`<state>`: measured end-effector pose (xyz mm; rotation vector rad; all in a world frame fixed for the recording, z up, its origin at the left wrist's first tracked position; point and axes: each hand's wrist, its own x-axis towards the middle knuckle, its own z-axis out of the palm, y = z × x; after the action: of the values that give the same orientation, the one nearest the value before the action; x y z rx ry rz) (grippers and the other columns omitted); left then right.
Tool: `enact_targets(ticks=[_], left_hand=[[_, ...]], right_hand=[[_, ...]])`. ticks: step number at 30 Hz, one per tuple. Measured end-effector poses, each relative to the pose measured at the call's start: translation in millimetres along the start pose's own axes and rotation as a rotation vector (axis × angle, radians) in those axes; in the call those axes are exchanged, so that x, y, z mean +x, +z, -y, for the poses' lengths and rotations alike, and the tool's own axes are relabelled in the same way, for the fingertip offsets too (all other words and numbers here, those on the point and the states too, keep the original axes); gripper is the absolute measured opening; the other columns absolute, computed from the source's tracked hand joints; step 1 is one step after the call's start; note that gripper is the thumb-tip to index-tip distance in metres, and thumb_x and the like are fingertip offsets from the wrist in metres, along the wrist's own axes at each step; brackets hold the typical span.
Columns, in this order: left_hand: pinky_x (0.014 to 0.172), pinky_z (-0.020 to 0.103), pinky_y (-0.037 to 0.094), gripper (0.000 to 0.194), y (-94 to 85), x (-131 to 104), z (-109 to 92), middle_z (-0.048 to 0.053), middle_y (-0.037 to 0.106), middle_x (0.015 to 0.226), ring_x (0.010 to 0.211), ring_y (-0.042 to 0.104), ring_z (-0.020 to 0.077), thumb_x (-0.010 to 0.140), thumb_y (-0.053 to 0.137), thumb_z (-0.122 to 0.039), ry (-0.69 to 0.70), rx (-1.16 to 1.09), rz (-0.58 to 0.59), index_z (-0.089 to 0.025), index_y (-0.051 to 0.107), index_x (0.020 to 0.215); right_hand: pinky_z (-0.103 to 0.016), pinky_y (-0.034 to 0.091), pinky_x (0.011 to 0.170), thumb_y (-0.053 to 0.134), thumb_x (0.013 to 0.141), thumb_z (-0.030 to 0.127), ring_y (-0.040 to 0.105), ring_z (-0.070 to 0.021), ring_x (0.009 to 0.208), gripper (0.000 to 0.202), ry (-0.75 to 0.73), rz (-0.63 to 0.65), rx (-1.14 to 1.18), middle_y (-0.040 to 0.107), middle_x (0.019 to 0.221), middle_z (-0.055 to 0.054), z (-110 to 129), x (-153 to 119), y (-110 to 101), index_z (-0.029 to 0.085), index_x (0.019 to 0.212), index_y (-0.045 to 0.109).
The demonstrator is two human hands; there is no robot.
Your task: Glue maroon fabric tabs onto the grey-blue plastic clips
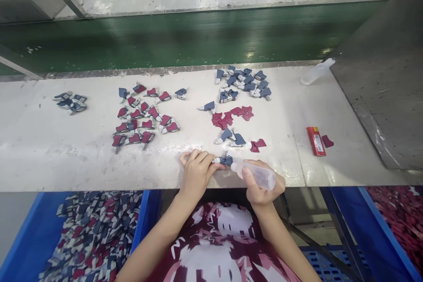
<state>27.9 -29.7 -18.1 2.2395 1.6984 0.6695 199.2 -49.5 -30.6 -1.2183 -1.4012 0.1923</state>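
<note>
My left hand [197, 169] pinches a small blue-and-white plastic part [225, 160] just above the front edge of the table. In my right hand [264, 189] is a translucent squeeze bottle [259, 175], lying nearly level with its tip pointing left at the blue part. Whether the tip touches the part I cannot tell. Just beyond my hands lie two blue-and-white parts [238, 139] and a few flat maroon pieces [257, 145]. More maroon pieces [224, 119] form a loose pile farther back.
Blue-and-white parts [247, 81] cluster at the back; maroon-topped parts [142, 119] spread to the left. At right are a red box [316, 142] and another bottle [317, 72]. A green conveyor belt [185, 37] runs behind. Blue bins [20, 238] of parts flank me below.
</note>
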Motion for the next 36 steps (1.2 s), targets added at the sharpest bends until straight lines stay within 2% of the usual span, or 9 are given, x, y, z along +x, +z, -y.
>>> enact_targets(ticks=[6, 12, 19, 21, 23, 26, 28, 32, 36], left_hand=[[0.09, 0.041, 0.023, 0.019, -1.5, 0.0, -0.5, 0.0, 0.074, 0.08, 0.085, 0.06, 0.0203, 0.098, 0.06, -0.027, -0.008, -0.004, 0.011, -0.022, 0.068, 0.082], [0.091, 0.042, 0.023, 0.017, -1.2, -0.7, 0.2, -0.001, 0.074, 0.079, 0.085, 0.06, 0.0205, 0.096, 0.061, -0.028, -0.01, -0.027, 0.025, -0.023, 0.068, 0.082], [0.094, 0.042, 0.023, 0.02, -1.1, -0.4, 0.3, 0.0, 0.074, 0.08, 0.086, 0.059, 0.0206, 0.097, 0.06, -0.031, -0.024, -0.031, 0.03, -0.023, 0.069, 0.081], [0.095, 0.042, 0.023, 0.022, -1.8, -1.0, -0.1, 0.0, 0.073, 0.079, 0.085, 0.06, 0.0205, 0.097, 0.061, -0.034, -0.02, -0.042, 0.029, -0.023, 0.069, 0.079], [0.096, 0.042, 0.024, 0.022, -2.4, -2.0, -0.4, 0.0, 0.073, 0.078, 0.084, 0.061, 0.0201, 0.095, 0.063, -0.036, -0.01, -0.057, 0.011, -0.023, 0.07, 0.079], [0.097, 0.042, 0.024, 0.015, -2.6, -3.2, 0.3, 0.0, 0.075, 0.082, 0.084, 0.063, 0.0195, 0.094, 0.065, -0.036, 0.008, -0.08, -0.049, -0.025, 0.074, 0.091], [0.098, 0.042, 0.024, 0.014, -1.9, -3.2, 1.7, 0.0, 0.077, 0.085, 0.084, 0.064, 0.0193, 0.095, 0.064, -0.036, 0.021, -0.104, -0.076, -0.026, 0.074, 0.096], [0.095, 0.042, 0.026, 0.014, -0.4, -1.7, 4.4, 0.001, 0.078, 0.088, 0.084, 0.067, 0.019, 0.096, 0.063, -0.035, 0.045, -0.165, -0.077, -0.026, 0.073, 0.099], [0.095, 0.042, 0.027, 0.009, -1.2, -0.7, 4.5, 0.001, 0.079, 0.091, 0.086, 0.068, 0.0194, 0.095, 0.065, -0.03, 0.042, -0.194, -0.058, -0.026, 0.073, 0.096]], right_hand=[[-0.034, 0.057, 0.053, 0.069, 0.082, 0.024, 0.071, -0.0215, 0.062, 0.012, 0.003, 0.015, -0.049, 0.074, 0.076, -0.006, 1.4, 0.0, 3.1, 0.018, 0.092, 0.069], [-0.033, 0.059, 0.055, 0.07, 0.082, 0.024, 0.072, -0.0218, 0.065, 0.013, 0.018, 0.008, -0.045, 0.075, 0.079, -0.006, 1.1, 0.6, 4.5, 0.018, 0.094, 0.07], [-0.034, 0.058, 0.055, 0.07, 0.082, 0.026, 0.072, -0.0225, 0.064, 0.01, 0.088, -0.058, -0.059, 0.074, 0.076, -0.006, 1.6, -2.3, 3.8, 0.018, 0.088, 0.071], [-0.034, 0.058, 0.056, 0.071, 0.082, 0.027, 0.071, -0.0227, 0.065, 0.012, 0.118, -0.136, -0.06, 0.073, 0.076, -0.007, -4.0, -1.9, -1.1, 0.017, 0.089, 0.071], [-0.034, 0.057, 0.057, 0.071, 0.081, 0.032, 0.07, -0.023, 0.067, 0.019, 0.162, -0.267, -0.105, 0.072, 0.078, -0.008, -14.0, 3.7, -9.5, 0.016, 0.091, 0.07], [-0.039, 0.058, 0.065, 0.076, 0.076, 0.039, 0.07, -0.0252, 0.076, 0.031, 0.241, -0.411, -0.245, 0.07, 0.086, -0.009, -35.1, 22.7, -25.5, 0.015, 0.095, 0.068], [-0.042, 0.059, 0.075, 0.081, 0.07, 0.041, 0.071, -0.0262, 0.084, 0.04, 0.283, -0.411, -0.282, 0.069, 0.092, -0.009, -50.8, 38.4, -34.2, 0.016, 0.097, 0.065], [-0.044, 0.059, 0.083, 0.084, 0.066, 0.038, 0.073, -0.0262, 0.093, 0.054, 0.391, -0.335, -0.162, 0.07, 0.099, -0.008, -76.5, 61.3, -37.7, 0.02, 0.107, 0.053], [-0.042, 0.058, 0.084, 0.085, 0.066, 0.038, 0.07, -0.0251, 0.102, 0.066, 0.447, -0.305, -0.107, 0.068, 0.112, -0.012, -79.7, 64.6, -32.6, 0.02, 0.116, 0.045]])
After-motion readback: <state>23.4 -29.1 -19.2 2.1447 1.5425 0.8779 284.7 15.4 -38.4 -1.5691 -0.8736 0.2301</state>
